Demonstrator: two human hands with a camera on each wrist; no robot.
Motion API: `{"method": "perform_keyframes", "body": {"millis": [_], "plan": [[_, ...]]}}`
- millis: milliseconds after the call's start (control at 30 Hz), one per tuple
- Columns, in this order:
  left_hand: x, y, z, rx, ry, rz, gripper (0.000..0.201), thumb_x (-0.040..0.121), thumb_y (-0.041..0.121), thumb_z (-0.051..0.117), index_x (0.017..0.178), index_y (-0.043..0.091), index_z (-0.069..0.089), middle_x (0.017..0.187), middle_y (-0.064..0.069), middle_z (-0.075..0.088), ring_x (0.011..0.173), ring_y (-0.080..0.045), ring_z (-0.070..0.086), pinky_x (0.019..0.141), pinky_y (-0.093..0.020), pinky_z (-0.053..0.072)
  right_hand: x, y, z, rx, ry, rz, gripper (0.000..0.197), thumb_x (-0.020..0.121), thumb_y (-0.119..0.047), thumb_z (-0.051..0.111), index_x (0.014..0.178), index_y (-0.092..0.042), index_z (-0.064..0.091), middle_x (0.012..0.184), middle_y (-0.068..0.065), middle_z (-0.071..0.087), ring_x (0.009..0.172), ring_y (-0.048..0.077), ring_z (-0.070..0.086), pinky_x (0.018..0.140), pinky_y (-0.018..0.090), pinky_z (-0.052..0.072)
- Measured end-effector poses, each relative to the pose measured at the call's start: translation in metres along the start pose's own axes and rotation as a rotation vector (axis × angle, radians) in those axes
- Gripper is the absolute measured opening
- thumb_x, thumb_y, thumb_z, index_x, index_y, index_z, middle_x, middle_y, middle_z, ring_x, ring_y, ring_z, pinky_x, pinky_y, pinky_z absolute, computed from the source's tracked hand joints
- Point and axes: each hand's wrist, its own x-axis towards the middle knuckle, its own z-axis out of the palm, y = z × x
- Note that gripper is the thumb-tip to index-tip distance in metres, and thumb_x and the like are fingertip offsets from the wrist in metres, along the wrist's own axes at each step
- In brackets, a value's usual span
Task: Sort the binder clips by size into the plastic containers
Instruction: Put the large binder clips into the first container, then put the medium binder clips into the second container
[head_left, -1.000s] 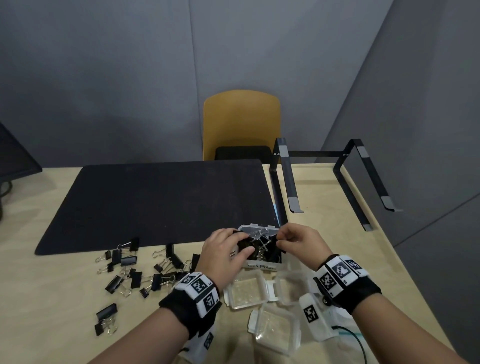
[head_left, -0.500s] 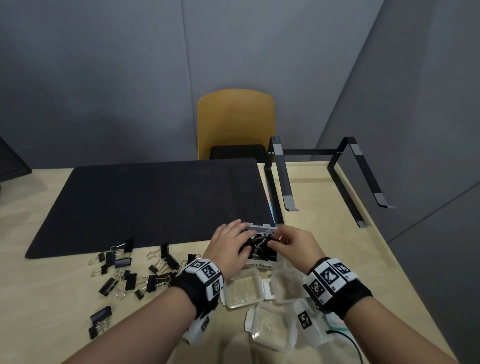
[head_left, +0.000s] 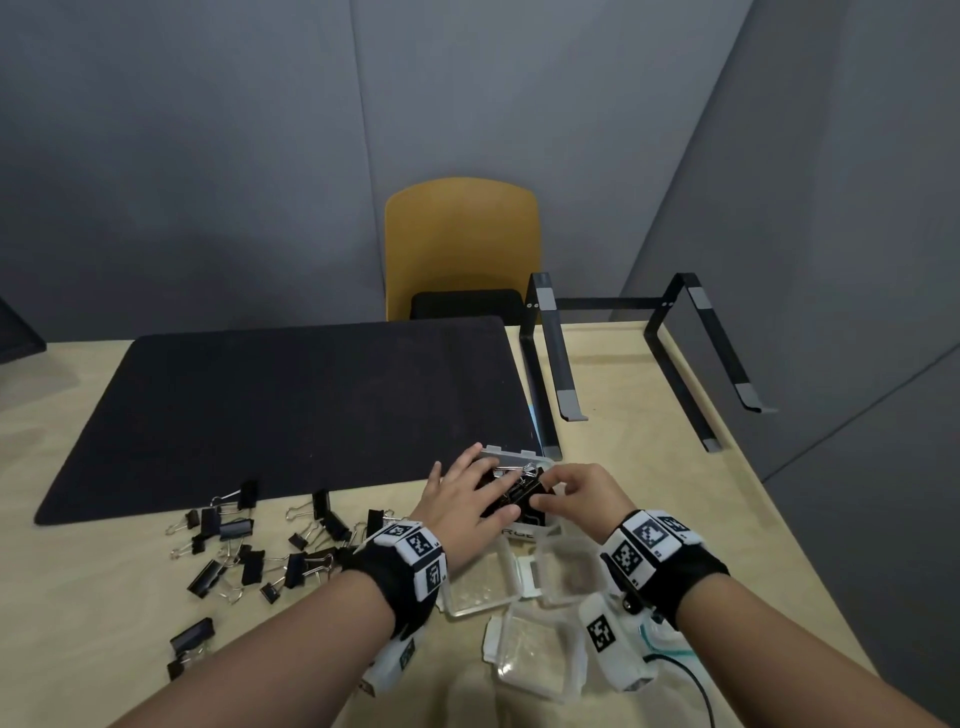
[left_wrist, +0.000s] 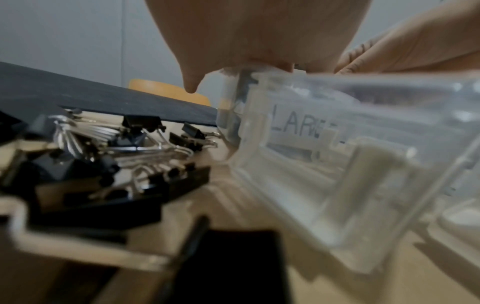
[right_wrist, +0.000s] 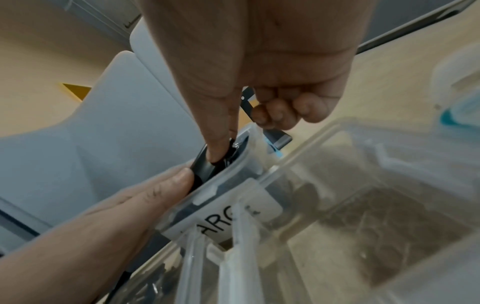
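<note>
A clear container labelled LARGE (head_left: 511, 454) (left_wrist: 298, 127) (right_wrist: 226, 222) sits at the black mat's near right corner, heaped with black binder clips (head_left: 522, 491). My left hand (head_left: 467, 493) (left_wrist: 246, 30) lies flat on the heap with straight fingers pressing down. From the right side, my right hand (head_left: 576, 491) (right_wrist: 259, 51) pushes its thumb onto a clip at the container's rim, with the other fingers curled. Several loose clips (head_left: 249, 551) (left_wrist: 124, 148) are scattered on the table to the left. Three open clear containers (head_left: 475, 584) (head_left: 569, 569) (head_left: 535, 654) lie just in front of the wrists.
A black mat (head_left: 291, 405) covers the table's middle. A black metal stand (head_left: 623, 364) stands at the back right and a yellow chair (head_left: 462, 244) is behind the table. The table's right edge runs close to my right forearm.
My left hand has gone from curled around the clips to flat, with straight fingers over the heap. The right hand has stayed at the container's right side.
</note>
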Motion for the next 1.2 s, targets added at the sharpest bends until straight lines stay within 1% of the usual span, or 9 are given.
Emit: {"method": "perform_keyframes", "body": {"millis": [167, 367, 567, 633, 700, 833, 967, 1100, 1200], "plan": [[-0.001, 0.003, 0.000, 0.044, -0.013, -0.016, 0.051, 0.095, 0.055, 0.025, 0.145, 0.043, 0.020, 0.157, 0.011, 0.012, 0.144, -0.007, -0.013, 0.117, -0.051, -0.008, 0.001, -0.005, 0.000, -0.081, 0.020, -0.022, 0.013, 0.079, -0.021, 0.073, 0.080, -0.019, 0.060, 0.059, -0.007, 0.043, 0.051, 0.006, 0.039, 0.051, 0.021, 0.032], [-0.001, 0.008, -0.006, -0.014, -0.004, -0.022, 0.061, 0.093, 0.055, 0.038, 0.148, 0.036, 0.019, 0.157, 0.009, 0.013, 0.146, -0.009, -0.006, 0.119, -0.046, -0.005, -0.005, -0.010, 0.001, -0.236, 0.063, -0.045, 0.027, 0.080, -0.020, 0.070, 0.103, -0.015, 0.058, 0.084, 0.000, 0.052, 0.069, 0.010, 0.048, 0.056, 0.015, 0.035], [-0.016, 0.005, -0.015, -0.111, 0.085, -0.021, 0.070, 0.087, 0.055, 0.051, 0.147, 0.033, 0.023, 0.155, 0.011, 0.017, 0.145, -0.007, 0.004, 0.120, -0.041, -0.003, -0.016, -0.018, 0.002, -0.257, 0.110, -0.041, 0.044, 0.079, -0.025, 0.070, 0.118, -0.019, 0.049, 0.101, 0.001, 0.049, 0.080, 0.013, 0.051, 0.061, 0.019, 0.035], [-0.027, 0.000, -0.017, -0.134, 0.116, -0.037, 0.066, 0.088, 0.052, 0.052, 0.145, 0.033, 0.027, 0.154, 0.011, 0.021, 0.144, -0.010, 0.010, 0.120, -0.041, 0.004, -0.024, -0.024, 0.005, -0.254, 0.125, -0.076, 0.043, 0.079, -0.023, 0.070, 0.117, -0.018, 0.050, 0.101, 0.000, 0.048, 0.078, 0.013, 0.051, 0.066, 0.021, 0.036], [-0.039, -0.007, -0.020, -0.189, 0.148, -0.059, 0.059, 0.089, 0.048, 0.053, 0.142, 0.033, 0.034, 0.149, 0.010, 0.030, 0.139, -0.011, 0.024, 0.118, -0.039, 0.018, -0.033, -0.031, 0.010, -0.248, 0.126, -0.121, 0.039, 0.079, -0.022, 0.070, 0.114, -0.017, 0.053, 0.100, -0.001, 0.048, 0.077, 0.011, 0.049, 0.071, 0.020, 0.036], [-0.066, -0.029, -0.022, -0.256, 0.166, -0.105, 0.041, 0.091, 0.036, 0.054, 0.131, 0.031, 0.051, 0.133, 0.011, 0.048, 0.124, -0.009, 0.044, 0.107, -0.034, 0.036, -0.055, -0.044, 0.026, -0.243, 0.058, -0.201, 0.023, 0.080, -0.022, 0.069, 0.101, -0.018, 0.060, 0.089, -0.003, 0.056, 0.078, 0.012, 0.053, 0.067, 0.020, 0.039], [-0.091, -0.050, -0.025, -0.234, 0.125, -0.155, 0.030, 0.090, 0.028, 0.055, 0.119, 0.030, 0.060, 0.122, 0.010, 0.055, 0.113, -0.009, 0.050, 0.100, -0.028, 0.040, -0.073, -0.053, 0.052, -0.240, -0.063, -0.245, 0.008, 0.083, -0.020, 0.065, 0.091, -0.020, 0.063, 0.076, -0.007, 0.056, 0.066, 0.005, 0.050, 0.063, 0.016, 0.040], [-0.112, -0.071, -0.024, -0.188, 0.076, -0.188, 0.031, 0.088, 0.026, 0.057, 0.119, 0.031, 0.060, 0.119, 0.011, 0.055, 0.113, -0.008, 0.051, 0.100, -0.026, 0.041, -0.083, -0.057, 0.083, -0.268, -0.146, -0.233, 0.015, 0.085, -0.022, 0.063, 0.098, -0.017, 0.066, 0.086, -0.005, 0.059, 0.080, 0.010, 0.056, 0.074, 0.021, 0.047], [-0.125, -0.084, -0.023, -0.172, 0.049, -0.208, 0.034, 0.085, 0.020, 0.058, 0.118, 0.028, 0.061, 0.113, 0.009, 0.055, 0.111, -0.009, 0.051, 0.098, -0.023, 0.041, -0.087, -0.055, 0.106, -0.293, -0.181, -0.229, 0.017, 0.086, -0.024, 0.061, 0.101, -0.017, 0.064, 0.095, -0.004, 0.061, 0.083, 0.010, 0.056, 0.077, 0.022, 0.049]]}}
